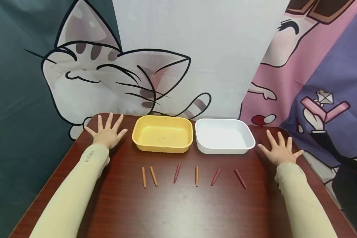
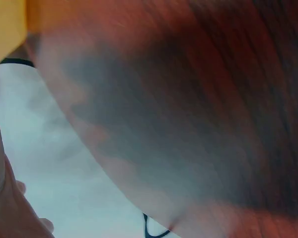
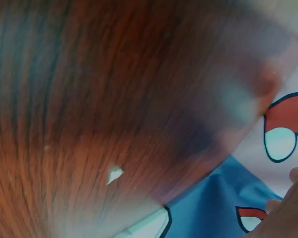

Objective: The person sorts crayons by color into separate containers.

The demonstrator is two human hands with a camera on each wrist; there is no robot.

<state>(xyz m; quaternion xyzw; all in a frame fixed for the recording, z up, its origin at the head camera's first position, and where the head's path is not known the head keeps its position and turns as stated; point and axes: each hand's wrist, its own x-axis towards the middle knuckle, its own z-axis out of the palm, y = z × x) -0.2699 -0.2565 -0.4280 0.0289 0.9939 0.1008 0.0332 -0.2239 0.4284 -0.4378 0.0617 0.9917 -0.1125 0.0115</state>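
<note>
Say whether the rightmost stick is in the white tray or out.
Out: the rightmost stick lies on the table in front of the white tray.

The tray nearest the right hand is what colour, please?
The tray is white, showing best in the head view.

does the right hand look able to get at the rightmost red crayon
Probably yes: the right hand holds nothing, and no object lies between it and the rightmost red crayon; the white tray sits farther back.
</note>
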